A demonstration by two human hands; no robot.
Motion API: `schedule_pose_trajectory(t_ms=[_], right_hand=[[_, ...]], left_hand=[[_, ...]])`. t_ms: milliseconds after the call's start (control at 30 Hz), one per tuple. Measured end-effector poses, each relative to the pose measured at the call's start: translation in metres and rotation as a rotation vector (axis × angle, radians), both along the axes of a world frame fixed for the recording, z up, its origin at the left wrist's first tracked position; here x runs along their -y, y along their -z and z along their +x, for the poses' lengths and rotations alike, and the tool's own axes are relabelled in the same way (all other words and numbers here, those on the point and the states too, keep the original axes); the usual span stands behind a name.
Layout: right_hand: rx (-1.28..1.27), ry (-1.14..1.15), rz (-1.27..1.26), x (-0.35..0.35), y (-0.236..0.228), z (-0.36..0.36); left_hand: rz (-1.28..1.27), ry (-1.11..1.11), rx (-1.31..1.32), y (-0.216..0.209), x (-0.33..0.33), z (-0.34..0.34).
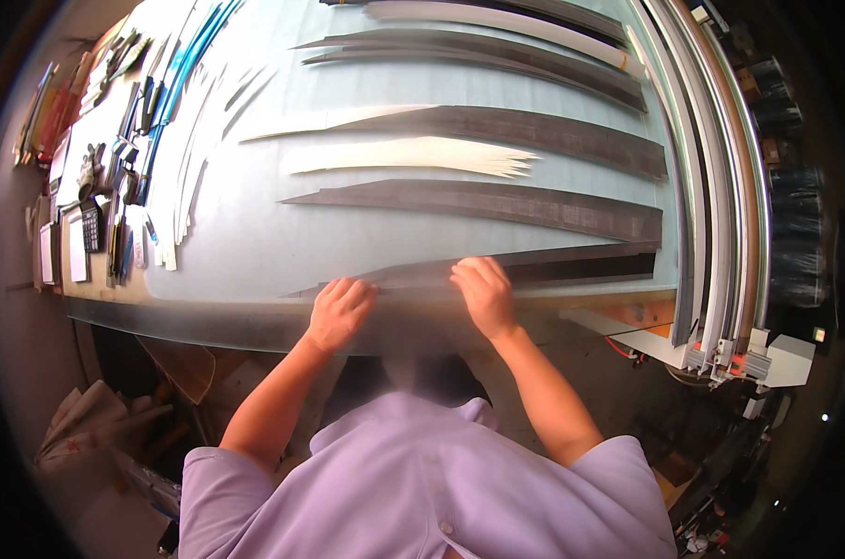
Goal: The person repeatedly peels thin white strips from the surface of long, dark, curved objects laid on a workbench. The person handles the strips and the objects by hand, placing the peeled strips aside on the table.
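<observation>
Several white paper sheets (pixel 73 252) lie at the bench's (pixel 245 242) left edge. Left hand (pixel 340 309) and right hand (pixel 483 291), fingers curled together, press down on a long, dark, tapered strip (pixel 534 265).

Bright, even light; fisheye-bent dark rim; near edge perhaps motion-blurred.

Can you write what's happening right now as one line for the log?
left hand: pressing near dark strip | right hand: pressing same strip | table: more dark strips, white strips
</observation>
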State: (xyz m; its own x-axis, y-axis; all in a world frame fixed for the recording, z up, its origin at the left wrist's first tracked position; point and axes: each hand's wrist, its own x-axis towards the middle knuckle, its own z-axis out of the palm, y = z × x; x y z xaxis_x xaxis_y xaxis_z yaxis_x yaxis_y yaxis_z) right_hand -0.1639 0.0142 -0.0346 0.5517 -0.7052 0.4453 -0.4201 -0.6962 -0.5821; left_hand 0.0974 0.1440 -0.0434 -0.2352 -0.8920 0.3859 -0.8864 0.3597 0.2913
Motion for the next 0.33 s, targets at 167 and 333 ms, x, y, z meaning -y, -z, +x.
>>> schedule_pose_trajectory(t_ms=[167,333], right_hand=[[0.053,0.035,-0.063,0.109,-0.002,0.064],[-0.316,-0.103,-0.089,0.171,0.028,0.091]], left_hand=[[-0.068,-0.082,-0.093,0.018,0.012,-0.017],[-0.024,-0.087,-0.099,0.024,0.015,-0.022]])
